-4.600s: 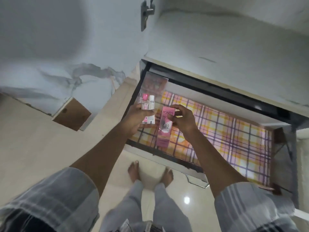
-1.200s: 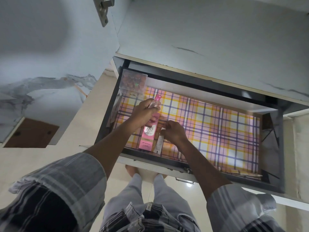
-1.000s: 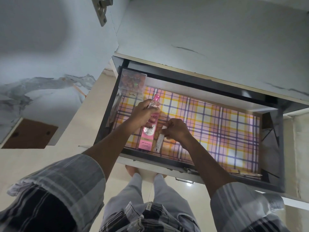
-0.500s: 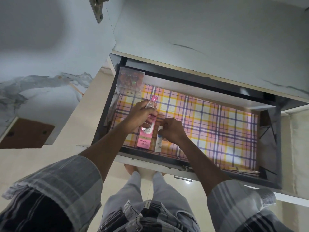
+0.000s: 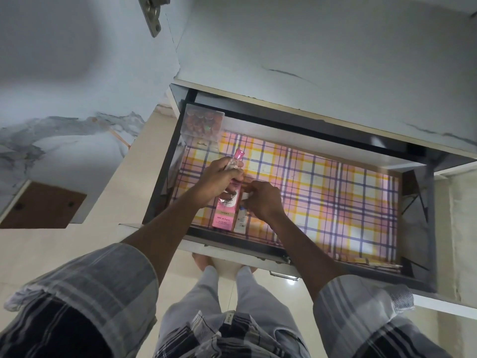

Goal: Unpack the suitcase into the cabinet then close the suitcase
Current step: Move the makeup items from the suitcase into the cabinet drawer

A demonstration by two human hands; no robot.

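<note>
The cabinet's drawer (image 5: 165,174) is pulled out, lined with pink, yellow and purple checked paper. A pink box (image 5: 225,214) lies at its front left, with a small white tube (image 5: 240,220) beside it on the right. My left hand (image 5: 219,177) hovers over the box and grips a small clear bottle with a pink cap (image 5: 236,158). My right hand (image 5: 260,200) has its fingers curled round the top of the white tube. The suitcase is out of view.
A clear plastic box (image 5: 202,122) with brown contents stands in the drawer's back left corner. The white marbled cabinet front (image 5: 322,60) rises behind the drawer, with an open door and hinge (image 5: 153,14) at upper left. My bare feet are on the tiled floor under the drawer front.
The pink box and white tube went from my hands into the drawer. In the last second my hands have barely moved; the view shifted slightly.
</note>
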